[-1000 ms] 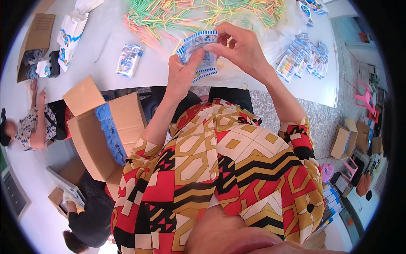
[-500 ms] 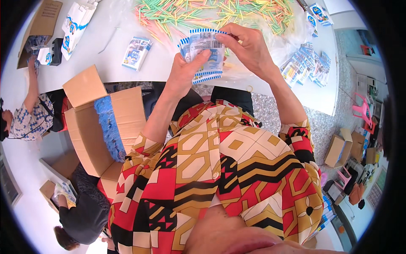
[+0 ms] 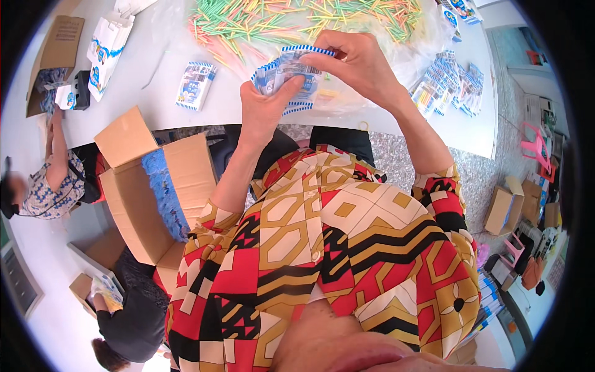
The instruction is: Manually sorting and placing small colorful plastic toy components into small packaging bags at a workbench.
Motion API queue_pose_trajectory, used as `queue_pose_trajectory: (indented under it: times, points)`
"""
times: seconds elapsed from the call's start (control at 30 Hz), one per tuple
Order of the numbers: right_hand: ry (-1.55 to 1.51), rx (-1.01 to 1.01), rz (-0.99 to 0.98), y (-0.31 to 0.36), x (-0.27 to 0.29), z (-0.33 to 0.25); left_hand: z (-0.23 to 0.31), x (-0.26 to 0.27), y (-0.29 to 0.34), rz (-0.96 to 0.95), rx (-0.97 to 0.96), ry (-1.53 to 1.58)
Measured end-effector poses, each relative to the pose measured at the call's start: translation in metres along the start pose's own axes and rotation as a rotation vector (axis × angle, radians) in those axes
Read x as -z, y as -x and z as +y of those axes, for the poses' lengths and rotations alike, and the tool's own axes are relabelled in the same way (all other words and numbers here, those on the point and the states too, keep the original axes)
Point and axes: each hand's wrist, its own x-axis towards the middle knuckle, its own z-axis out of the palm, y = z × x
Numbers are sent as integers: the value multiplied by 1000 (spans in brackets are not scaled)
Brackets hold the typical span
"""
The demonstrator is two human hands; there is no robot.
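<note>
The blue-and-white packets (image 3: 292,64) are fanned above the surface (image 3: 158,102), their number hard to make out. The left hand (image 3: 263,110) clamps them under its thumb, fingers hidden behind; the right hand (image 3: 362,65) pinches their upper right edge, fingertips partly hidden. Beyond, coloured sticks (image 3: 257,22) run out of view.

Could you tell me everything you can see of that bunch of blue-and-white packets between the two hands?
The bunch of packets is several flat, overlapping pieces, slightly fanned, printed in blue and white, with striped bands along the ends. They look like thin, slightly shiny film. The left hand grips the bunch, thumb across its front; the right hand is at its upper right corner. The bunch appears before the near part of the white table. Whether they are filled is unclear.
</note>
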Motion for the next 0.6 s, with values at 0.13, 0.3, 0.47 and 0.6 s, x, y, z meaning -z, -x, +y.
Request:
queue_pose_trajectory:
  times: [0.13,0.3,0.47,0.6]
  points:
    - [-29,47,58,0,-4,0,0,-1,-1,-17,79,107]
    - [-29,61,66,0,-5,-1,6,1,-2,-82,145,188]
    - [-34,172,60,-1,-6,-2,2,5,0,-15,91,91]
    - [-104,236,142,-2,-3,-7,-1,4,-1,43,0,88]
